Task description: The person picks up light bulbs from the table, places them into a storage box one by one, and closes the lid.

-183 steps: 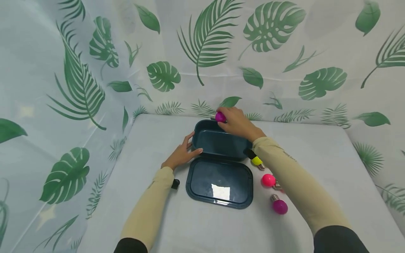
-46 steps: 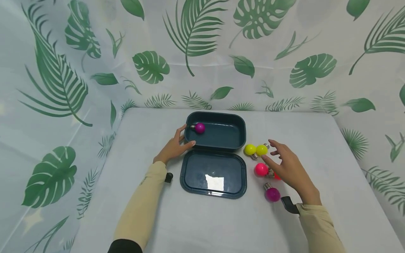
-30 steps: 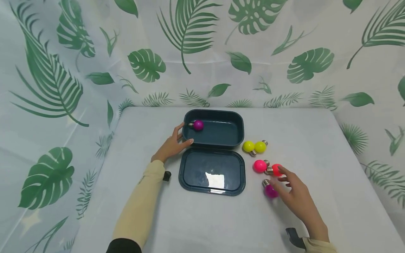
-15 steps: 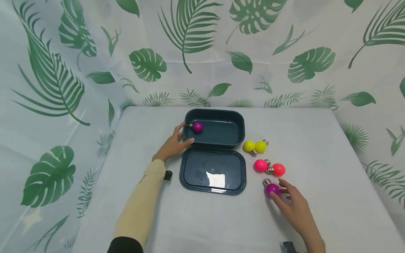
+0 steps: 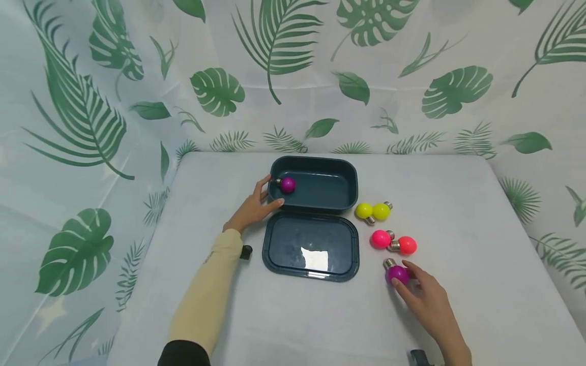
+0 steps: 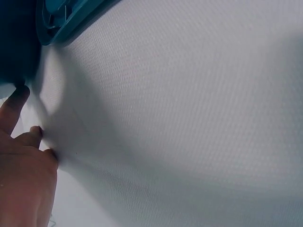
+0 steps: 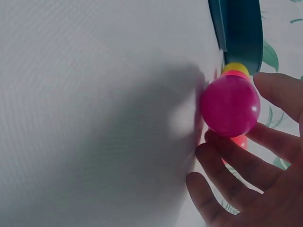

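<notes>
My left hand (image 5: 252, 211) rests against the left end of the dark blue box (image 5: 325, 190), thumb by the front corner and fingers along the side. Only part of that hand (image 6: 26, 165) shows in the left wrist view. Inside the box a purple light bulb (image 5: 287, 184) lies at the left. On the right, my right hand (image 5: 428, 300) pinches another purple bulb (image 5: 397, 274) between thumb and forefinger, its metal base pointing away. The right wrist view shows this bulb's round end (image 7: 230, 106) between the thumb and forefinger, the other fingers spread below.
The dark blue lid (image 5: 306, 249) lies flat in front of the box. Two yellow bulbs, the left one (image 5: 363, 210) and the right one (image 5: 381, 211), lie right of the box. Nearer are a pink bulb (image 5: 380, 239) and a red-orange bulb (image 5: 407, 245). A leaf-print cloth (image 5: 293, 101) hangs behind the table.
A purple bulb went from my right hand into the box. That hand then came back past the yellow and red bulbs to the near purple bulb and closed on it. My left hand stayed at the box.
</notes>
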A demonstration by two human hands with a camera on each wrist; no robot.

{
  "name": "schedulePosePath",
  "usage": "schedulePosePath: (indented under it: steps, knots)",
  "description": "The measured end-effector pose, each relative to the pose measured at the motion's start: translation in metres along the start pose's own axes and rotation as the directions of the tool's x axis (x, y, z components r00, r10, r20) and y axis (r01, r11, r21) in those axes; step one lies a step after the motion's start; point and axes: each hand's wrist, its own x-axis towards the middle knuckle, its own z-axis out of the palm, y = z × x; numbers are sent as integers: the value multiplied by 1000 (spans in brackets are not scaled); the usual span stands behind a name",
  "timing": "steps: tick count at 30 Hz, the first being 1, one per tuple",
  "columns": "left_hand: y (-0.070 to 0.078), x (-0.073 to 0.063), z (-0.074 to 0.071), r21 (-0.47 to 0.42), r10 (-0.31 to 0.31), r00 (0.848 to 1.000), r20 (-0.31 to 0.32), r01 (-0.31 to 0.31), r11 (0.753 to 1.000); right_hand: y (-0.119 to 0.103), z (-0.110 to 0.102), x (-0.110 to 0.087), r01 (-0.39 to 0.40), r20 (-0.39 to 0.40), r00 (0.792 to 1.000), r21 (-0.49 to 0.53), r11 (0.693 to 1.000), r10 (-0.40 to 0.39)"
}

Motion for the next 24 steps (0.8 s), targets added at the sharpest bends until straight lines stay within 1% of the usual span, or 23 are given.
schedulePosePath:
  steps: [3,9,12,20,24]
  knots:
    - [1,-1,0,-1,5,1000,1,-5,1000,-1,0,1,-15,18,1000,-19,1000,16]
    - [0,-1,0,1,9,1000,-1,-9,1000,-2,4,1,-13,10,1000,-31,999,13]
    - [-1,-1,-1,0,12,1000,-1,-12,1000,-2,5,2,-19,18,1000,-32,999,20]
    - [-3,0,0,-11,-11,1000,-3,11,1000,-2,2,5,-54,68,996,-41,998,57]
    - [-3,1,0,-17,-3,1000,-2,3,1000,-1,0,5,-51,51,997,-43,998,53]
